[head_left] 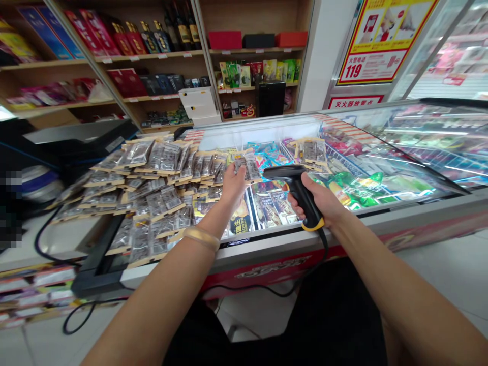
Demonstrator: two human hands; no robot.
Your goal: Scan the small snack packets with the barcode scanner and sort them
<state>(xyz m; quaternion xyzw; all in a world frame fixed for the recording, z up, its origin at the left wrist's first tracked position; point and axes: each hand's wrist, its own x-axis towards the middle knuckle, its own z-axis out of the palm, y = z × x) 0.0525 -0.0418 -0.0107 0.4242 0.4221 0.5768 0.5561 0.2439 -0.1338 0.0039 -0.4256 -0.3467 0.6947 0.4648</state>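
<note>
The right hand [322,195] wraps the rigid handle of a barcode scanner [304,195], while farther on the left hand [232,187] grasps a flat sealed packet [252,165], probably light, pliable and slick, best pinched by its edge, over the chest freezer [400,219] beside heaped packets [162,157].

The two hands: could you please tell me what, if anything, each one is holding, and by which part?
The right hand holds the black scanner by its handle. The left hand touches a packet; whether it grips it cannot be told.
</note>
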